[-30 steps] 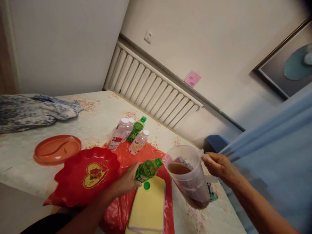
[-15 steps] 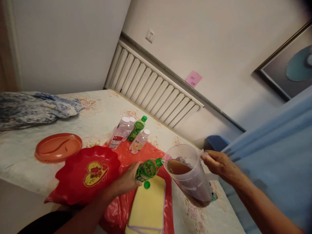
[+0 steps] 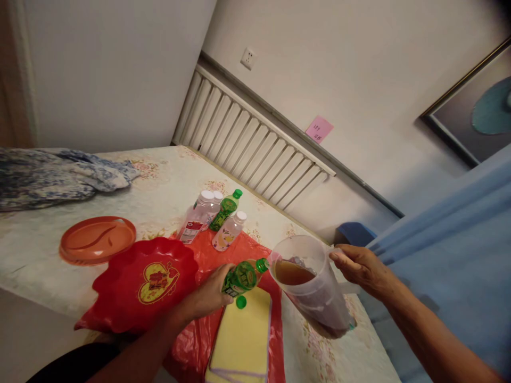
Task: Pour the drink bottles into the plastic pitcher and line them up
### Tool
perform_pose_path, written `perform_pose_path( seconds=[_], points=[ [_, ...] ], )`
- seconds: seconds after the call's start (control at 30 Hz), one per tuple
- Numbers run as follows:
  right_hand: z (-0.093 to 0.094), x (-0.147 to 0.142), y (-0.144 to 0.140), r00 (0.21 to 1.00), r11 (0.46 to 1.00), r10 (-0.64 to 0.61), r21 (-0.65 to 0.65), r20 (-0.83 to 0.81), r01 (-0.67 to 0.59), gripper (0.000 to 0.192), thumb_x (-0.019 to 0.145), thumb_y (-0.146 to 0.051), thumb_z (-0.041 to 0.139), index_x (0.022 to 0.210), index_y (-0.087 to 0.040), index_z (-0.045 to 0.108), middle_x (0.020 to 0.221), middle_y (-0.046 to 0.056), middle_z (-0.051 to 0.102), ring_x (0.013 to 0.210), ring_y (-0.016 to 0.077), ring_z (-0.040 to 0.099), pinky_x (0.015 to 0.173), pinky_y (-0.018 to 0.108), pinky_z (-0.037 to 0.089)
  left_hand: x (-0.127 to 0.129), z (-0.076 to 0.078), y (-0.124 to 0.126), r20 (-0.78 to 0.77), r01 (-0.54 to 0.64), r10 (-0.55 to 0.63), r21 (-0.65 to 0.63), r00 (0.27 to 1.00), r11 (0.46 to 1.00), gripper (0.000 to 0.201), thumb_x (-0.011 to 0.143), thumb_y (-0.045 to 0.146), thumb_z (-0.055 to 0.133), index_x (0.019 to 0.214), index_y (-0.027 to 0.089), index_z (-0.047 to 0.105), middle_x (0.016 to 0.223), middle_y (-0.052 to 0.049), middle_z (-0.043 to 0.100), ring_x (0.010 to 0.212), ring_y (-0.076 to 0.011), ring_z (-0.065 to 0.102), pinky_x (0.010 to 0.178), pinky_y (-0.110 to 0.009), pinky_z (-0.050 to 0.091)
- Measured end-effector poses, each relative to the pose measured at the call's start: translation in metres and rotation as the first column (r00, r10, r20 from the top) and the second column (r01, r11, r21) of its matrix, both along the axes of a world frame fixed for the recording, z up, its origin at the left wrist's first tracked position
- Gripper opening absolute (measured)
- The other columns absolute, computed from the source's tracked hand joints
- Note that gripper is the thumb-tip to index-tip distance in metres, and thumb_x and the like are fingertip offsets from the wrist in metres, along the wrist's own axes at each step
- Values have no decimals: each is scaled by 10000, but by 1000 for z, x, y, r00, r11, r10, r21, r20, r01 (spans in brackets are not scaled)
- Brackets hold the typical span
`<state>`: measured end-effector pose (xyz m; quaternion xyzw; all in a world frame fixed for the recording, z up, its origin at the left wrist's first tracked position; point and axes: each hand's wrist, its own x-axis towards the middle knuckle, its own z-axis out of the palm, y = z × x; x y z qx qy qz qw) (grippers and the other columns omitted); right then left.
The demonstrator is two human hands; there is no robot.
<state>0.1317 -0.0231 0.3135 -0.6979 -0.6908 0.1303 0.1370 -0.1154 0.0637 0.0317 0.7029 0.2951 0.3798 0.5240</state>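
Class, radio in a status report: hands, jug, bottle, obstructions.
Left hand grips green bottle, tilted. Right hand tilts jug, spout at bottle mouth. Loose green cap below; nothing between.

Dim, warm indoor light, soft shadows, slight blur throughout, tilted view with wide-angle stretching at edges.

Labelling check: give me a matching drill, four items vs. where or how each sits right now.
1. green bottle
2. clear pitcher
3. orange plate
4. loose green cap

a. tilted, brown liquid inside, in the right hand
b. on the yellow pad
c. held in the left hand, neck at the pitcher rim
d. alone on the tablecloth, far left

1-c, 2-a, 3-d, 4-b
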Motion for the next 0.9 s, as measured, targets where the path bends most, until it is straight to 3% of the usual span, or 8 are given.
perform_pose_path(
  seconds=[0.9],
  points=[
    [4,-2,3,999,1000,15,4,42,-15,497,857,-622,482,596,-208,395,557,-52,318,516,95,289,435,227,226,-1,0,-2,-8,-9,9,-17,1000,1000,614,596,66,572,1184,224,491,1174,-55,611,1097,-244,569,890,-345,483]
  ],
)
